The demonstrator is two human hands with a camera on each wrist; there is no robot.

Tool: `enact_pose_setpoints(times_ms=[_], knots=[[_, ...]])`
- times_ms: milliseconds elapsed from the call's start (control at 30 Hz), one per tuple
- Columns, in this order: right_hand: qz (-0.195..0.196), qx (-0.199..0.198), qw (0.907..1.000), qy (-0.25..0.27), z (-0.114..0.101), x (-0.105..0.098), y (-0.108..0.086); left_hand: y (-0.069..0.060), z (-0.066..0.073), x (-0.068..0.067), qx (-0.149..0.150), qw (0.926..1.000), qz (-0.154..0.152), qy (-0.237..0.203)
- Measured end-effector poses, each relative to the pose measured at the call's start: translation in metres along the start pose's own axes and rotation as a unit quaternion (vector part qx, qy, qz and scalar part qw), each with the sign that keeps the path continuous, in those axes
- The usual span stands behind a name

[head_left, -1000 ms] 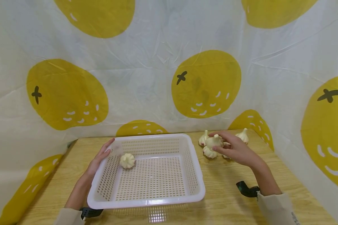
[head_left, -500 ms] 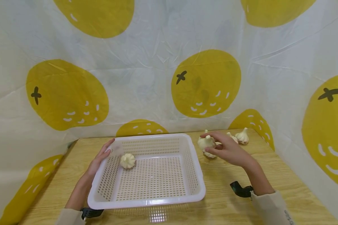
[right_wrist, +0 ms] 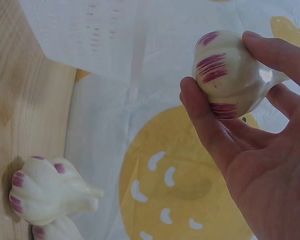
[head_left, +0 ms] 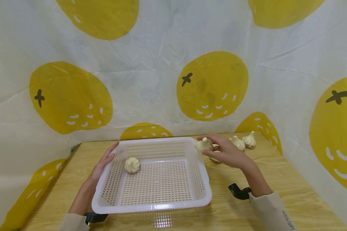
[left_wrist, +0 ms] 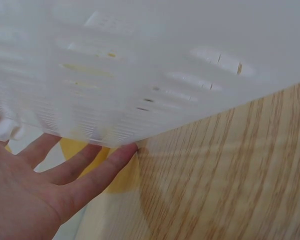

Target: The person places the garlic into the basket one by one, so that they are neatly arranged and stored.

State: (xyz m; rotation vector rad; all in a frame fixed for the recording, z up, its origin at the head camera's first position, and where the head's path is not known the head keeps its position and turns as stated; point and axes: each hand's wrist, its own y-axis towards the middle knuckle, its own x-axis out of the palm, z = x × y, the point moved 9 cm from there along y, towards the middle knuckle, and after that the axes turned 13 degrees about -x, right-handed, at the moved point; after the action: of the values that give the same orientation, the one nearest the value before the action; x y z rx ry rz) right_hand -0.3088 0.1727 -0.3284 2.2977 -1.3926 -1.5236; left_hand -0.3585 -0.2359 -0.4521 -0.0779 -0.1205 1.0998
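My right hand point(head_left: 226, 153) pinches a garlic bulb point(head_left: 203, 145) at the basket's far right corner; the right wrist view shows the purple-streaked bulb point(right_wrist: 225, 75) between thumb and fingers. The white perforated basket point(head_left: 153, 207) has one garlic bulb point(head_left: 132, 165) inside, at its left. My left hand point(head_left: 99, 165) touches the basket's left side, fingers extended. In the left wrist view, that hand point(left_wrist: 50, 190) has its fingertips against the basket wall point(left_wrist: 155, 60).
More garlic bulbs stand on the wooden table point(head_left: 257, 179) beyond the right hand, including one point(head_left: 249, 140) near the back right corner. A fruit-patterned sheet point(head_left: 150, 89) hangs behind and beside the table.
My right hand has moved left with its garlic bulb, from above the other bulbs to the basket's right edge. The left hand and basket have stayed nearly still.
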Motion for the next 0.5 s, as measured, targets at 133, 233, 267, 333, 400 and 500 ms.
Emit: enact_pose_setpoints(times_ms=[133, 233, 267, 333, 400, 500], knots=[[-0.003, -0.001, 1.0, 0.004, -0.002, 0.003, 0.005, 0.0, -0.002, -0.001, -0.01, 0.9998, 0.013, 0.008], [-0.005, -0.002, 1.0, 0.006, -0.005, 0.005, 0.01, 0.001, -0.002, -0.001, -0.015, 0.9996, 0.018, 0.015], [-0.007, -0.003, 1.0, 0.005, -0.006, 0.006, 0.012, 0.001, -0.002, -0.001, -0.016, 0.9996, 0.019, 0.017], [-0.01, -0.004, 0.9999, 0.002, -0.009, 0.007, 0.016, 0.001, -0.002, -0.002, -0.017, 0.9994, 0.022, 0.02], [-0.014, -0.006, 0.9999, -0.003, -0.011, 0.007, 0.02, 0.001, -0.002, -0.002, -0.02, 0.9992, 0.025, 0.022], [-0.019, -0.008, 0.9997, -0.011, -0.015, 0.008, 0.025, 0.001, -0.003, -0.002, -0.022, 0.9992, 0.026, 0.023]])
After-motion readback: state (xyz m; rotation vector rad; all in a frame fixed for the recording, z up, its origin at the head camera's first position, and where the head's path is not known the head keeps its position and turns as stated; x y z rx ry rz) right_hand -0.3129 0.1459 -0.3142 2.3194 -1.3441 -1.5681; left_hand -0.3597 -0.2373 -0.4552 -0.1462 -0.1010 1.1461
